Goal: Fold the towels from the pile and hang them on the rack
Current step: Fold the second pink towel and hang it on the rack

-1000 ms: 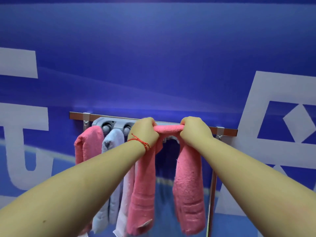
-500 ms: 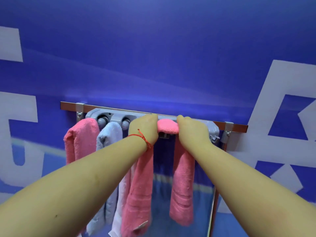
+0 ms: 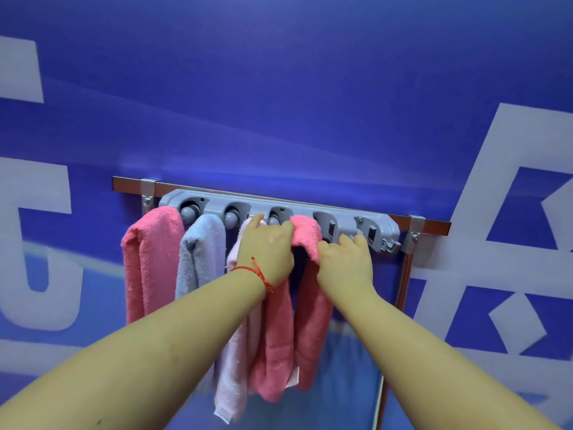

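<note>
Both hands point(image 3: 266, 246) on pink towel point(image 3: 305, 234)

Your left hand point(image 3: 266, 246) covers the top of the pale pink towel point(image 3: 235, 352) and the peg behind it, so you can't tell how it hangs. Your right hand point(image 3: 345, 263) hides part of the pink towel point(image 3: 305, 234). The rack's post point(image 3: 383, 395) runs off the bottom edge.
</note>
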Demonstrator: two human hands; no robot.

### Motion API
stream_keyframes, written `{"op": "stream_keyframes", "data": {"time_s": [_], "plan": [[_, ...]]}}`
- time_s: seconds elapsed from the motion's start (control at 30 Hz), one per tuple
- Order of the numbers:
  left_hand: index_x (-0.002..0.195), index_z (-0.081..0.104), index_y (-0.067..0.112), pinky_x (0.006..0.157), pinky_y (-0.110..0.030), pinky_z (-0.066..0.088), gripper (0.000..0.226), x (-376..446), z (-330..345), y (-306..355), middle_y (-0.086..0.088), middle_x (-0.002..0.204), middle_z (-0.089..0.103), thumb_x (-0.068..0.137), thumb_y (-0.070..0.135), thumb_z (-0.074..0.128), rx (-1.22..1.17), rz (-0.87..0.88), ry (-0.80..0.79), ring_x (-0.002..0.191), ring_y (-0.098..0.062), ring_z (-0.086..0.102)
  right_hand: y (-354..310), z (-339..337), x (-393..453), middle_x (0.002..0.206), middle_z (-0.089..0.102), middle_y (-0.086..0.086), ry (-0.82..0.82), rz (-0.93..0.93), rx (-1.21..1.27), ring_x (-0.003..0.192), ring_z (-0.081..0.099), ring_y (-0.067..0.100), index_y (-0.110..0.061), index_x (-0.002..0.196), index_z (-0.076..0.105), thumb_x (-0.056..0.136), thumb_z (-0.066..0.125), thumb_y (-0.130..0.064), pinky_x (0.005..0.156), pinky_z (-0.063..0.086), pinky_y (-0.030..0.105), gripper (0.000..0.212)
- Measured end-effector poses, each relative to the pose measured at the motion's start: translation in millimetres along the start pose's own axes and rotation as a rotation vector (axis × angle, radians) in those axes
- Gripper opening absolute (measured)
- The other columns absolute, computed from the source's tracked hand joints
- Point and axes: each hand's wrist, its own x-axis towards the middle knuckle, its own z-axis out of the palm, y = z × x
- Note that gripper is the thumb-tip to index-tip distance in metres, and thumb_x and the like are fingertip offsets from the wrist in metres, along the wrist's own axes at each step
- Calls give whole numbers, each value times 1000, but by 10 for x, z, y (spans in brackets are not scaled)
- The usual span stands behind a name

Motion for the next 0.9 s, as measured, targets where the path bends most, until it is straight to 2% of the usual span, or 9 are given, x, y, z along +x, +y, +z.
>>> {"op": "stream_keyframes", "data": {"time_s": [0.1, 0.17, 0.23, 0.3, 0.43, 0.53, 0.63, 0.73, 0.9], "plan": [[106, 59, 10, 115, -34, 10, 37, -53, -15, 64, -12, 90, 69, 77, 11, 35, -50, -27, 44, 90, -32, 61, -67, 51, -1, 39, 52, 0, -83, 85, 79, 42, 52, 20, -16, 50, 56, 29, 81, -16, 62, 29, 31, 34], [115, 57, 13, 114, -32, 6, 55, -61, -76, 105, -11, 99, 70, 73, 18, 21, -101, -63, 25, 96, -31, 60, -94, 13, -32, 57, 63, 3, -140, 127, 151, 59, 61, 22, -16, 67, 60, 51, 79, -21, 62, 33, 29, 26], [123, 54, 17, 113, -30, 3, 64, -49, -120, 132, -8, 108, 69, 71, 21, 17, -149, -86, 5, 100, -29, 59, -96, 35, -69, 92, 68, 5, -173, 172, 288, 91, 60, 27, -17, 95, 58, 80, 56, -19, 71, 30, 33, 16], [127, 51, 18, 113, -29, 1, 65, -60, -152, 150, -7, 111, 68, 72, 20, 17, -170, -89, -12, 102, -28, 59, -113, 20, -132, 102, 67, 8, -229, 267, 470, 100, 56, 33, -17, 103, 57, 86, 47, -17, 72, 32, 34, 20], [138, 37, 19, 109, -25, 13, 56, -194, -151, 209, -6, 114, 64, 84, 7, 34, -223, -116, -47, 111, -28, 48, -203, 7, -166, 99, 67, 10, -264, 412, 680, 96, 57, 36, -16, 96, 59, 85, 47, -16, 68, 39, 35, 16], [146, 24, 27, 93, -27, 34, 64, -325, -90, 355, -3, 122, 59, 88, 4, 36, -636, -264, -70, 110, -23, 51, -257, 37, -186, 93, 67, 9, -283, 524, 847, 88, 58, 35, -18, 83, 58, 85, 51, -23, 62, 37, 32, 8], [141, 35, 28, 88, -25, 43, 60, -374, 122, 423, -3, 115, 62, 87, 4, 41, -888, -431, -30, 101, -18, 58, -309, 56, -237, 86, 66, 8, -282, 622, 990, 76, 53, 29, -18, 74, 54, 86, 54, -31, 61, 35, 31, 18], [133, 46, 23, 90, -31, 46, 51, -382, 480, 370, -3, 117, 62, 84, 9, 54, -783, -578, 30, 107, -23, 59, -348, 162, -326, 79, 64, 4, -281, 721, 1057, 75, 56, 28, -19, 71, 55, 81, 61, -27, 61, 39, 31, 14], [118, 57, 19, 84, -31, 47, 38, -580, 964, 348, -4, 107, 66, 81, 16, 62, -807, -752, -133, 101, -25, 62, -397, 417, -535, 81, 66, 8, -350, 800, 997, 79, 61, 31, -15, 77, 62, 75, 60, -20, 64, 44, 31, 6]]}}
